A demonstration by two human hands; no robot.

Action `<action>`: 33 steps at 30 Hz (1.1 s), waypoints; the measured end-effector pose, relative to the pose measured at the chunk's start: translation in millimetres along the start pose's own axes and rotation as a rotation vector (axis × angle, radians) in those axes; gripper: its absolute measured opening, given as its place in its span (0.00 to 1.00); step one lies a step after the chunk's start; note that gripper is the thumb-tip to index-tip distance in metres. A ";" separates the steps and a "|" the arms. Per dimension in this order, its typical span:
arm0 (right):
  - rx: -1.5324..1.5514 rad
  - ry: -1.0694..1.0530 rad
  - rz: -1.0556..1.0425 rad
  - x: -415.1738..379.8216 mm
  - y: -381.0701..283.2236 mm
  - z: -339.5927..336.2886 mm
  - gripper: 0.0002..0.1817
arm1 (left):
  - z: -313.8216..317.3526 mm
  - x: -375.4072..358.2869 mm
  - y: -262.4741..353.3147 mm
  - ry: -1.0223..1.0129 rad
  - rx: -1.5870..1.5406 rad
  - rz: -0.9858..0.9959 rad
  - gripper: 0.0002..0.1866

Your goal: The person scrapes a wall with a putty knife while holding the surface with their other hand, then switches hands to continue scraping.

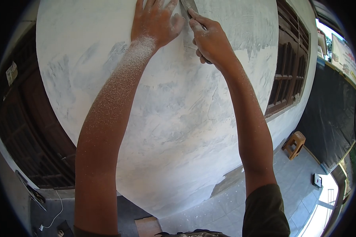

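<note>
My right hand (213,37) grips the dark handle of a putty knife (189,5) near the top edge of the view. Its metal blade points up at the wall and is partly cut off by the frame. My left hand (156,23) lies open against the white patchy wall (166,106), just left of the blade, with its fingertips out of view. White dust coats that hand and forearm. Grey and white smears of filler cover the wall, with a few rough ridges below my right hand.
A dark wooden door (39,130) stands on the left and a brown-framed window (290,59) on the right. On the tiled floor (225,205) are white specks. A brown stool (294,145) stands at the right, near a dark sheet (328,110). A white cable (59,209) lies lower left.
</note>
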State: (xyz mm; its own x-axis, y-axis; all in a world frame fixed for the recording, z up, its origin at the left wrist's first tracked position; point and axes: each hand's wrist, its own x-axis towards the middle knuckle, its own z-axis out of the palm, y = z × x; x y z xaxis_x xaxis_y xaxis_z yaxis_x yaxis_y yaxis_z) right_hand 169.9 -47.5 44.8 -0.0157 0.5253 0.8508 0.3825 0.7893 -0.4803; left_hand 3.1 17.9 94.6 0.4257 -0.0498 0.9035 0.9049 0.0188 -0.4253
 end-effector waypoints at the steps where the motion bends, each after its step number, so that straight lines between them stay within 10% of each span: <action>1: -0.018 -0.024 0.009 -2.6 1.1 -1.3 0.26 | -0.7 0.7 0.0 -0.007 -0.007 -0.006 0.34; 33: -0.028 -0.042 0.007 -2.4 0.5 -1.5 0.26 | -1.5 2.9 0.9 0.002 0.023 -0.016 0.34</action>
State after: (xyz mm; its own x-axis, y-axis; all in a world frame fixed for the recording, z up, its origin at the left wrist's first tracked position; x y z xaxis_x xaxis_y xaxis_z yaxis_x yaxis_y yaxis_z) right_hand 171.5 -48.8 42.8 -0.0519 0.5443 0.8373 0.4088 0.7766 -0.4795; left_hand 5.2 16.2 96.7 0.4111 -0.0525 0.9101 0.9115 0.0410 -0.4093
